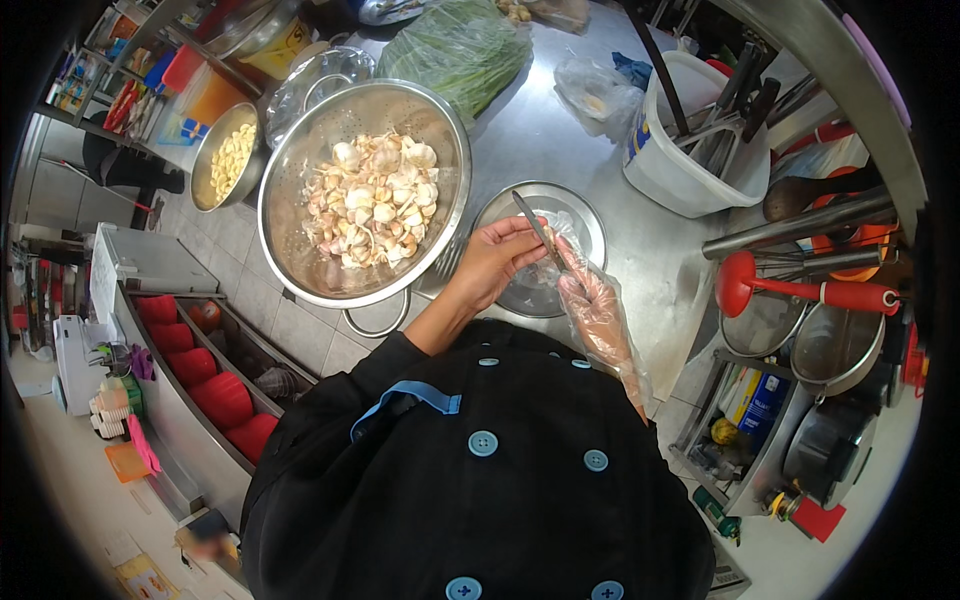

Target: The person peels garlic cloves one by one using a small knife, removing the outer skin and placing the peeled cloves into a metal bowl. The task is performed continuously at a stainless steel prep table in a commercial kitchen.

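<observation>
My bare left hand (pixel 484 262) pinches a small piece, apparently a garlic clove and mostly hidden by the fingers, against the knife. Inside a clear plastic glove, my right hand (pixel 596 304) grips a small knife (pixel 529 212), its blade slanting up and left past my left fingertips. Both hands are over a shallow round metal dish (pixel 594 217) with thin, pale, translucent scraps in it. To the left stands a large steel colander (pixel 289 202) holding a heap of unpeeled garlic cloves and bulbs (pixel 375 202).
Beyond the colander are a metal bowl of peeled cloves (pixel 234 161) and a plastic bag of leafy greens (pixel 457 56). At right stands a white tub of utensils (pixel 675 176). A red ladle (pixel 739 283) and saucepans (pixel 836 349) hang nearby. Red containers (pixel 217 405) sit in a unit at left.
</observation>
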